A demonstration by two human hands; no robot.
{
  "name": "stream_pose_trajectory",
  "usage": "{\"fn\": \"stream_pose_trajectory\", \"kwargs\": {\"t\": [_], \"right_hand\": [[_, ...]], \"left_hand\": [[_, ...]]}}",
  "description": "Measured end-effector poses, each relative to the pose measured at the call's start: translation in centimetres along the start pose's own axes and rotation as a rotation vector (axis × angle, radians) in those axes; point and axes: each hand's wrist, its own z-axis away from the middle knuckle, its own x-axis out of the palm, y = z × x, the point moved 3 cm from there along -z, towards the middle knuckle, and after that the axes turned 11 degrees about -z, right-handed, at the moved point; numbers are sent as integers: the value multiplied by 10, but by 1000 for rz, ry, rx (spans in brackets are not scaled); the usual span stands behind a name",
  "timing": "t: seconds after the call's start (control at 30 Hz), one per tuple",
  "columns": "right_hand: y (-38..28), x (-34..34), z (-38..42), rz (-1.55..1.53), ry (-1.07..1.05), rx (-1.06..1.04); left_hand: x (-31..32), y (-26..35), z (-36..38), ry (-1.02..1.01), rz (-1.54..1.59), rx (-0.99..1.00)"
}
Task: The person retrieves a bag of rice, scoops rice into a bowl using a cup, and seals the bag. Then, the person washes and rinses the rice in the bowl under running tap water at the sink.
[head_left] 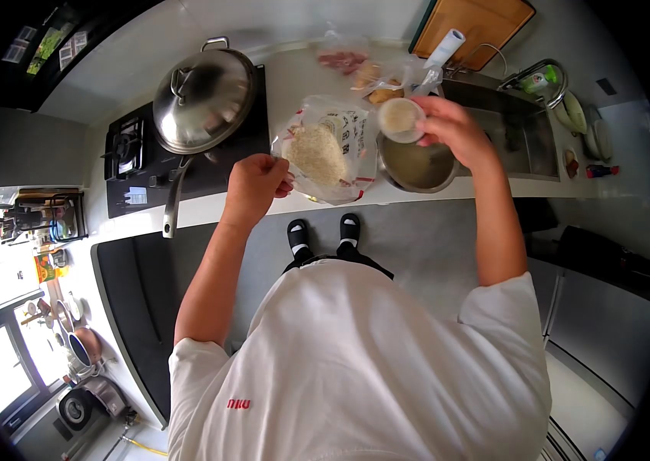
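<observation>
My left hand is closed in a pinch on the left edge of a plastic bag of rice, which lies open on the counter with the grains showing. In my right hand is a small round cup with pale contents that look like rice, held by its rim. The cup is above the far left edge of a metal pot. Inside the pot some pale matter shows at the bottom; I cannot make out how much.
A lidded wok stands on the black cooktop at left, its handle jutting past the counter edge. Behind the pot lie bagged meat and potato-like items. The sink and faucet are at right; a cutting board leans behind.
</observation>
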Motion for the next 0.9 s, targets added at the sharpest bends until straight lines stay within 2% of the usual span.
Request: {"fn": "stream_pose_trajectory", "kwargs": {"t": [0.07,0.13,0.23,0.27,0.37,0.47,0.57,0.67,0.7,0.77,0.87,0.9], "right_hand": [[43,-40,7,456,229,-168],[69,-45,17,869,403,-290],[95,-42,31,1343,403,-368],[107,-50,31,1357,410,-450],[108,-60,38,1298,544,-513],[65,-34,40,1149,635,-738],[14,16,41,807,476,-797],[-7,70,29,683,234,-899],[-10,86,28,696,148,-816],[4,102,18,883,46,-793],[21,84,29,637,207,-818],[31,81,38,561,180,-783]], "left_hand": [[1,0,-1,-12,2,5],[2,4,0,-12,-3,-3],[3,8,1,-6,-19,-18],[2,8,2,-2,-26,-24],[1,6,0,-19,-19,-17],[-2,2,2,-26,8,-18],[-2,3,2,-29,-9,-23],[0,4,3,-24,3,-31],[0,4,3,-23,5,-34],[-2,3,3,-23,9,-41],[-2,5,8,-19,0,-30],[-4,3,7,-53,-18,-12]]}}
